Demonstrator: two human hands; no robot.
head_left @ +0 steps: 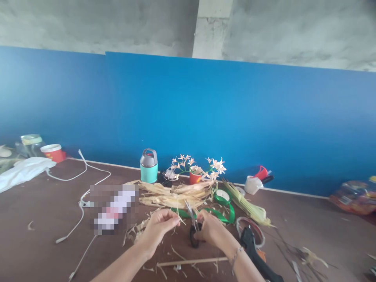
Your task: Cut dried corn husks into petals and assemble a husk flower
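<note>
My left hand [160,225] is closed in a pinch on a thin strip of dried husk [179,220] above the brown table [44,207]. My right hand [210,229] grips black-handled scissors [193,229], blades pointing up toward the strip. A pile of dried corn husks [173,194] lies just behind both hands. A green ribbon roll [223,197] trails ribbon beside my right hand. A thin wooden stick [192,261] lies in front of my wrists among husk scraps.
A teal and grey container [148,166], an orange pot of husk flowers [195,169], a green stalk bundle [245,203], a black glue gun [254,250], a white cable [82,196], a red cup [53,152], white cloth [23,170] and a blue wall [205,117] behind.
</note>
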